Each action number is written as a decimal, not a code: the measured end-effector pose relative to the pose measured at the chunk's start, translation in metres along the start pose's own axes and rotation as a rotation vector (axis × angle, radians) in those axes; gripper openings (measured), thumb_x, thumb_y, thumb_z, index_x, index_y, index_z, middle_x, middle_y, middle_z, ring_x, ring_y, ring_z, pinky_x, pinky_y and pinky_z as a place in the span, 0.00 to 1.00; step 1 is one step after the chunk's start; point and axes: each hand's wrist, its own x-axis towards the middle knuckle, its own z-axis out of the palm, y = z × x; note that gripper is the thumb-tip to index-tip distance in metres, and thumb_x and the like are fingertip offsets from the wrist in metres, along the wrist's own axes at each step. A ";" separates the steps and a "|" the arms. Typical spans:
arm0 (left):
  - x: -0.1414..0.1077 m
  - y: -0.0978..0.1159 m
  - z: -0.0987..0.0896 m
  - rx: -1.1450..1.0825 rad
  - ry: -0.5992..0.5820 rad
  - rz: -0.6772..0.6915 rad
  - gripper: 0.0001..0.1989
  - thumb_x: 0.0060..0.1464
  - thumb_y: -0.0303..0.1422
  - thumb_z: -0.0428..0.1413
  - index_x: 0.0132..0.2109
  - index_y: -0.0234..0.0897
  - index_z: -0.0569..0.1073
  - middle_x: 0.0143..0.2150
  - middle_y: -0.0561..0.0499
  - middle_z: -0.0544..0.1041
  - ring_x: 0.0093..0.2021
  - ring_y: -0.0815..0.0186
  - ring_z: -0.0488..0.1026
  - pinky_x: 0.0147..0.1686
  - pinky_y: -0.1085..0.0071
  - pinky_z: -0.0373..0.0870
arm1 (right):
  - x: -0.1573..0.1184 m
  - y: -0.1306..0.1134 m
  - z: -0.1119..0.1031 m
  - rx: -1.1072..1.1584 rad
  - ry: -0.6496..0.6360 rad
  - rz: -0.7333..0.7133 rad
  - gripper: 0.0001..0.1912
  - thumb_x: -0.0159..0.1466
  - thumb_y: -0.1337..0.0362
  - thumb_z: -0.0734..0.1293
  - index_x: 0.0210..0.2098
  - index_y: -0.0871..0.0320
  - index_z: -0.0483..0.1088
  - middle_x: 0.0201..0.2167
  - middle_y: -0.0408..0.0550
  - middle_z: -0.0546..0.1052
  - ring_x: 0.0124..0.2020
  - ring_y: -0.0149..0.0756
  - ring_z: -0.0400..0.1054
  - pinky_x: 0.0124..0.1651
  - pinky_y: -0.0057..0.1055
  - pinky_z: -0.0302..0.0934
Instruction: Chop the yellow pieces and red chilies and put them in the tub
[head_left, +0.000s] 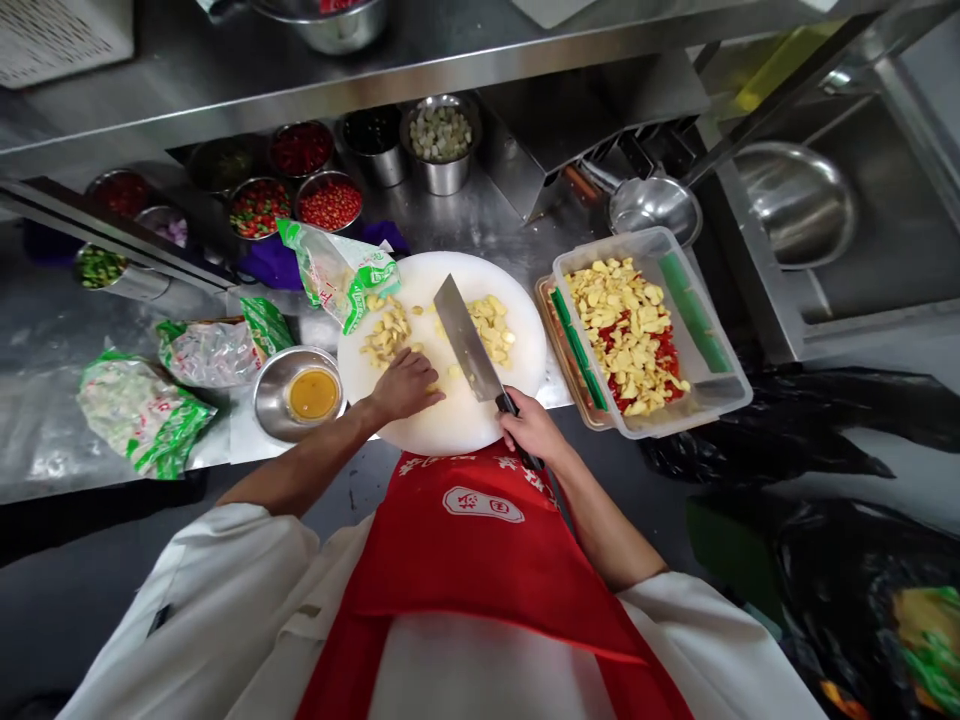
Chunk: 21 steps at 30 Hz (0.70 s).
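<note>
A cleaver is gripped by its black handle in my right hand, its broad blade slanting up and left over a round white cutting board. My left hand rests low over the board, left of the blade, its fingers curled down on a pale yellow piece that looks like ginger; the fingertips partly hide it. One pile of ginger pieces lies just beyond my left hand. Another pile of cut ginger sits right of the blade, partly behind it. A green-and-white plastic bag overlaps the board's far left edge.
On the right stands a clear plastic tub holding yellow slices over red chili. A steel bowl with brownish liquid sits left, near plastic bags. Steel pots of chopped ingredients line the back under a metal shelf.
</note>
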 end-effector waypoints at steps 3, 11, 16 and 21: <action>-0.001 0.012 0.002 0.056 -0.009 -0.058 0.11 0.56 0.40 0.57 0.36 0.38 0.78 0.40 0.44 0.75 0.49 0.53 0.71 0.66 0.49 0.55 | 0.000 -0.008 -0.014 -0.020 -0.049 -0.031 0.18 0.58 0.66 0.61 0.48 0.56 0.65 0.13 0.30 0.65 0.13 0.30 0.64 0.18 0.23 0.57; -0.008 0.011 -0.022 -0.014 -0.165 -0.095 0.06 0.52 0.32 0.56 0.34 0.39 0.78 0.42 0.47 0.77 0.49 0.56 0.73 0.64 0.52 0.56 | -0.018 -0.005 -0.033 -0.051 -0.210 -0.044 0.08 0.59 0.67 0.60 0.39 0.54 0.63 0.15 0.31 0.66 0.14 0.29 0.65 0.19 0.22 0.57; -0.005 -0.007 -0.042 -0.184 -0.028 -0.294 0.13 0.60 0.37 0.50 0.43 0.38 0.77 0.44 0.46 0.79 0.45 0.60 0.75 0.48 0.66 0.69 | -0.019 0.013 -0.036 -0.100 -0.277 -0.030 0.08 0.58 0.69 0.60 0.37 0.54 0.64 0.17 0.32 0.68 0.15 0.28 0.65 0.21 0.22 0.56; 0.023 -0.019 -0.041 -0.047 -0.122 -0.524 0.16 0.54 0.37 0.57 0.49 0.39 0.77 0.47 0.44 0.78 0.49 0.54 0.75 0.47 0.63 0.69 | -0.015 0.021 -0.036 -0.037 -0.300 -0.030 0.08 0.58 0.69 0.60 0.38 0.54 0.63 0.18 0.33 0.69 0.16 0.28 0.65 0.22 0.23 0.57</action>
